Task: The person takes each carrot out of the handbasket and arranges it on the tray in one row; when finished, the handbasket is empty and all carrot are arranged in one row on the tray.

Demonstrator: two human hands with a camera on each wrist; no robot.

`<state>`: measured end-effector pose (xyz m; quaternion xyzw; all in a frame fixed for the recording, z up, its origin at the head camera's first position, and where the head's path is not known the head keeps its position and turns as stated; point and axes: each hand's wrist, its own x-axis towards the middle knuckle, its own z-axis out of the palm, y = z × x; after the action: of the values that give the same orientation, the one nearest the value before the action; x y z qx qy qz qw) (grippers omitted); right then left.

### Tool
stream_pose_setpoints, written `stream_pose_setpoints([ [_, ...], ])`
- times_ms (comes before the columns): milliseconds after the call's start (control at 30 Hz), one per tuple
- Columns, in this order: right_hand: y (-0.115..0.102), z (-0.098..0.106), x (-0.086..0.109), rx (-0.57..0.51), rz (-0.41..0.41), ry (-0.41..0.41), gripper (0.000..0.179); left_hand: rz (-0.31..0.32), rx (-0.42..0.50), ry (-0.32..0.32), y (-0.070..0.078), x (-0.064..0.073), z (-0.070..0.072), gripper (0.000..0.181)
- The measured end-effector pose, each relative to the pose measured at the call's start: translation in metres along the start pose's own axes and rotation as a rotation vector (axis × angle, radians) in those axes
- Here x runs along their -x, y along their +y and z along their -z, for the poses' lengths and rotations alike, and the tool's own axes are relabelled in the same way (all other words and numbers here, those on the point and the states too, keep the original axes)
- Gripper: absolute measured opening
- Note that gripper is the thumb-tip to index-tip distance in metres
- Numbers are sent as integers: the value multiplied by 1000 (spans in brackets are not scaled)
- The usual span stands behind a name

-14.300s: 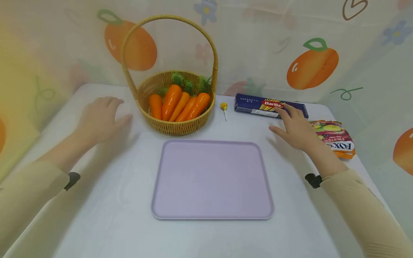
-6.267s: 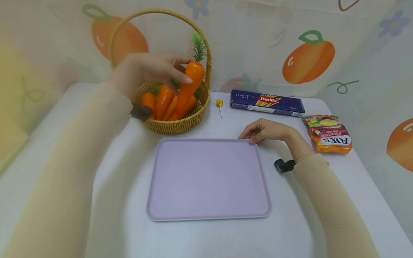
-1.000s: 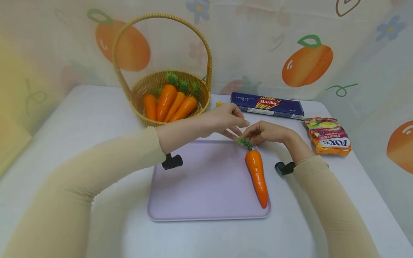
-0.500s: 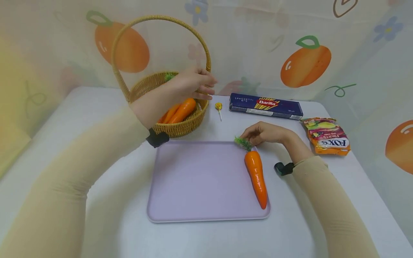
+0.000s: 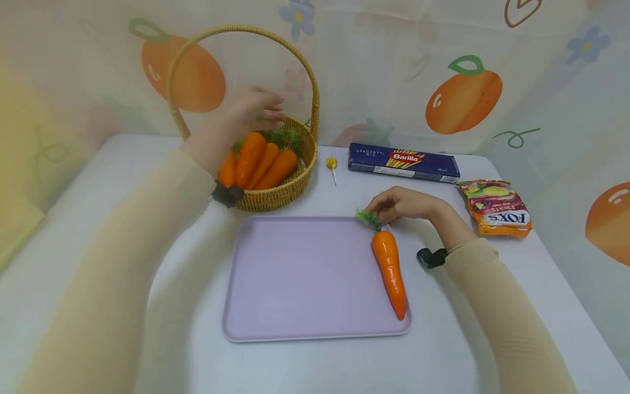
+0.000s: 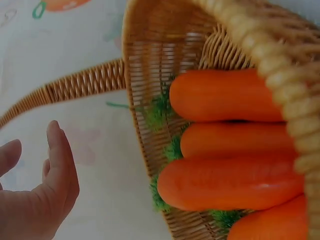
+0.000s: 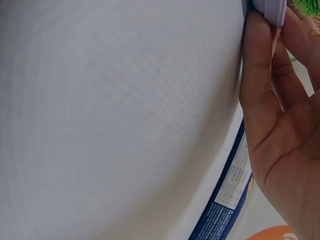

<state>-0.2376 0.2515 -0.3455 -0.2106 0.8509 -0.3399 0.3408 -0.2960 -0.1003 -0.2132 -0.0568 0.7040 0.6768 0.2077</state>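
Note:
My left hand [image 5: 248,112] hovers over the wicker basket [image 5: 275,200], holding nothing; the left wrist view shows its fingers [image 6: 62,170] apart from the carrots. Several orange carrots [image 6: 230,182] with green tops lie side by side inside that basket, partly hidden by my arm in the head view. One carrot [image 5: 390,273] lies along the right side of the lilac tray [image 5: 305,279], leafy top towards the back. At the tray's back right corner, my right hand [image 5: 401,202] pinches the rim [image 7: 274,10] between thumb and fingers, beside the leaves.
A lollipop [image 5: 332,164] lies right of the basket. Behind my right hand is a blue Barilla spaghetti box [image 5: 403,163], with a Fox's candy bag [image 5: 497,208] to its right. The basket's tall handle [image 5: 241,28] arches up, and a printed curtain [image 5: 374,71] hangs behind the table.
One carrot has gone from the basket to the tray. Over the last second my left hand has moved from the tray's back corner leftward to above the basket; my right hand stays at the corner.

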Motion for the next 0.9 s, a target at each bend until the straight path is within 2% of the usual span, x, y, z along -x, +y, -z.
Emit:
stream_pose_setpoints([
  [200, -1, -1, 0, 0, 5, -7, 35, -1, 235, 60, 2, -10, 24, 58],
  [300, -2, -1, 0, -2, 10, -11, 35, 12, 286, 100, 3, -13, 34, 60],
  [500, -1, -1, -1, -11, 8, -15, 35, 34, 301, 170, -5, -19, 51, 58],
  [733, -1, -1, -1, -9, 8, -13, 35, 62, 382, 174, -18, -25, 68, 56],
  [800, -2, -1, 0, -8, 5, -13, 35, 72, 359, 187, -20, -28, 71, 53],
  [900, -3, -1, 0, -7, 6, -15, 35, 128, 259, 149, -25, -34, 78, 49],
])
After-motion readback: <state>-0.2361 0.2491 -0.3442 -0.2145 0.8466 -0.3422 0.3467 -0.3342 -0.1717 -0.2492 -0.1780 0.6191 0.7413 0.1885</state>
